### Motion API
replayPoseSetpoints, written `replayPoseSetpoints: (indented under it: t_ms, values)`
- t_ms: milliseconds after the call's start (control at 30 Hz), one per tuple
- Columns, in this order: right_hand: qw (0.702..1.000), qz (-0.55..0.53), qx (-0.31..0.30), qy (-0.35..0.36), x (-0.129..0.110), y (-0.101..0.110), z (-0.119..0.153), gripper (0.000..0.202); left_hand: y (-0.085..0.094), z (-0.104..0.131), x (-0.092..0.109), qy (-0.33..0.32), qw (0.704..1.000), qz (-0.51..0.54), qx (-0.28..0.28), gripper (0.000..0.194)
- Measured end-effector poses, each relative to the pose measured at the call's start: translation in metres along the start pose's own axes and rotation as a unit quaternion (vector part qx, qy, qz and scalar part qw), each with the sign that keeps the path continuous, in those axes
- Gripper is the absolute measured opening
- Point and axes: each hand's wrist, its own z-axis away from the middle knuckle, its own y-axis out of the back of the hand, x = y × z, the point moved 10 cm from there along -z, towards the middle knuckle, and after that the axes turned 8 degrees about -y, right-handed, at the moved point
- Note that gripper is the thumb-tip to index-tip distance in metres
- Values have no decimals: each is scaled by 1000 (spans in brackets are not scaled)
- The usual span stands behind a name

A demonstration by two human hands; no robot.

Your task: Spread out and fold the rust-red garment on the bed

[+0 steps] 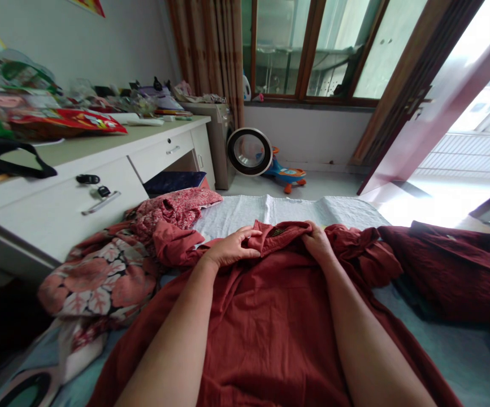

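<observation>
A dark red collared garment (270, 316) lies spread over the bed, its collar at the far end and its lower part toward me. My left hand (237, 246) pinches the left side of the collar between thumb and fingers. At the collar's right side, my right hand (317, 243) is closed on the cloth. One bunched sleeve lies to the right of my right hand, and reddish cloth is crumpled to the left of my left hand. To the right sits a folded maroon garment (460, 271) on the bed.
Crumpled floral clothing (109, 271) and a red patterned cloth (172, 212) lie at the left, beside a white desk (58, 209) with keys in its drawer lock. Beyond the bed (295, 208) are a washing machine with its round door (250, 151) open and a blue ride-on toy (285, 170).
</observation>
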Motion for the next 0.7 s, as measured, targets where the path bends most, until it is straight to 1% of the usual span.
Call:
replayPoseSetpoints:
  t_ms: [67,133,200,267,367,433,500,567,633,700]
  values:
    - [1000,13,6,-16,-5,4,1,14,3,-5,-8,-2,999,-12,38,46]
    - [1000,16,3,-24,-11,7,2,16,9,-7,-15,-3,996,-22,84,38]
    - [999,4,-14,-28,-16,8,3,18,17,-8,-17,-17,991,-23,127,34]
    - [998,-28,-43,-39,-16,6,4,21,24,-8,-17,-28,985,-23,169,33]
    - [988,-104,-80,-81,-6,0,4,30,37,-5,-17,-30,969,-31,243,31]
    - [979,-150,-84,-107,1,-2,4,36,42,-3,-16,-38,958,-24,282,31]
    - [974,-177,-82,-116,5,-4,3,40,42,-3,-17,-45,952,-6,303,30]
    - [976,-176,-69,-106,5,-3,1,41,41,-4,-20,-45,948,15,315,30]
    - [985,-140,-46,-86,2,1,-1,40,38,-5,-27,-30,946,44,318,27]
    - [995,-78,-13,-65,-2,6,-3,39,34,-5,-37,3,945,76,319,24]
